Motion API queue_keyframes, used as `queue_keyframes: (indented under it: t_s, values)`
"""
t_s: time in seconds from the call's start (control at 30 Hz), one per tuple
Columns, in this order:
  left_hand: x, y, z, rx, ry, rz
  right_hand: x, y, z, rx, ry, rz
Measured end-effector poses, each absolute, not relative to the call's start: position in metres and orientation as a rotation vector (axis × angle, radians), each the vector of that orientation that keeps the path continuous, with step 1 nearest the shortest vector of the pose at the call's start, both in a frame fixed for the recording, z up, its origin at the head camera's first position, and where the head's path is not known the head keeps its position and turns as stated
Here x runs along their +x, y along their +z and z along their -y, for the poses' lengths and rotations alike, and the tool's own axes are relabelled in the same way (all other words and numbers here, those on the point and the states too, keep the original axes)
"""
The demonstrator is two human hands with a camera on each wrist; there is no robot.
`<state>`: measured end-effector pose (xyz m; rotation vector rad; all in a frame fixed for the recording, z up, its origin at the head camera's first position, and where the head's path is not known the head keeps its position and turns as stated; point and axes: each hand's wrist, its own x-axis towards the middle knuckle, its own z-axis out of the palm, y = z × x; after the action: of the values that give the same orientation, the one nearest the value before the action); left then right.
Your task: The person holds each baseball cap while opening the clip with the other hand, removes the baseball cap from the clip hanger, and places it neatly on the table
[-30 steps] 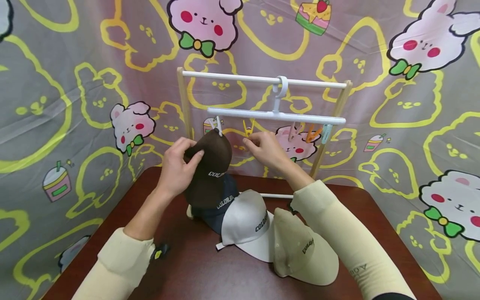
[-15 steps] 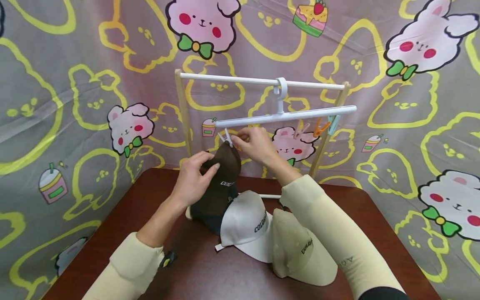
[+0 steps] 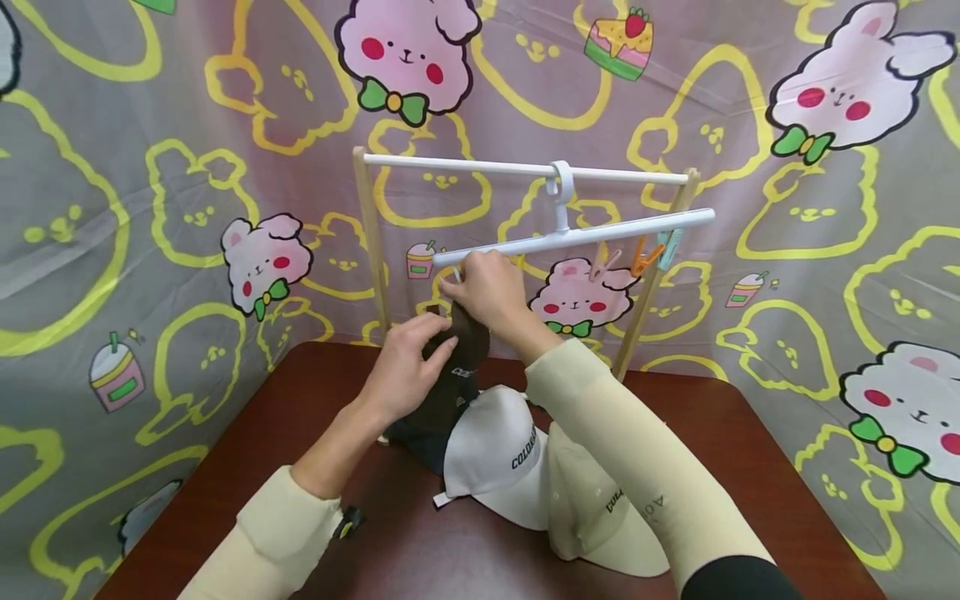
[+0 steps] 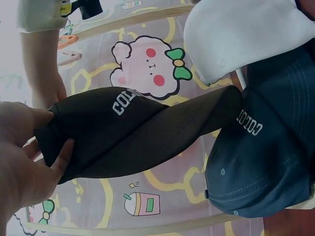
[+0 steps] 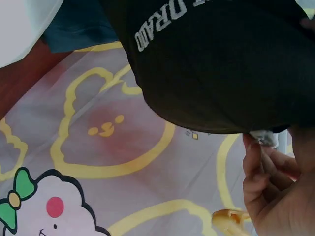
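My left hand (image 3: 408,367) pinches the edge of a dark brown cap (image 4: 123,132) with COLORADO lettering between thumb and fingers. The cap hangs at the low left end of a pale blue clip hanger (image 3: 600,232), its brim pointing down. My right hand (image 3: 491,287) is at the cap's top, fingers curled on a whitish clothespin (image 5: 266,137) there. The right hand mostly hides that clothespin in the head view. Below, a navy cap (image 4: 266,142) lies partly behind the brown one, beside a white cap (image 3: 487,442) and a beige cap (image 3: 588,500).
The hanger hooks over the white rod (image 3: 480,166) of a wooden-sided rack. Near its right end hang a pink clothespin (image 3: 603,265), an orange clothespin (image 3: 647,257) and a light blue clothespin (image 3: 670,248). A brown table (image 3: 405,550) lies beneath; a patterned curtain stands behind.
My left hand and the brown cap have moved right and down. The hanger's left end has tipped lower. My right hand has moved left from near the yellow clothespin to the whitish one.
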<state>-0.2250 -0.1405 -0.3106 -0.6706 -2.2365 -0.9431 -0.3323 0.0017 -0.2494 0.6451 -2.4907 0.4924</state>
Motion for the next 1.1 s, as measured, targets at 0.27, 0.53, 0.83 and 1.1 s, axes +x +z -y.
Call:
queue_keyframes:
  t_s: [0.27,0.53,0.83,1.1]
  values:
    - [-0.225,-0.315,0.141,-0.694,-0.908,2.224,-0.332,-0.251,0.002,0.677,0.406,2.491]
    - [-0.224,-0.314,0.149,-0.567,-0.911,2.213,-0.334,-0.255,-0.004,0.792,0.622,2.456]
    - [-0.223,-0.314,0.154,-0.527,-0.942,2.199,-0.336,-0.259,-0.004,0.817,0.699,2.416]
    - [-0.226,-0.316,0.150,-0.540,-0.921,2.186,-0.335,-0.257,-0.002,0.754,0.649,2.446]
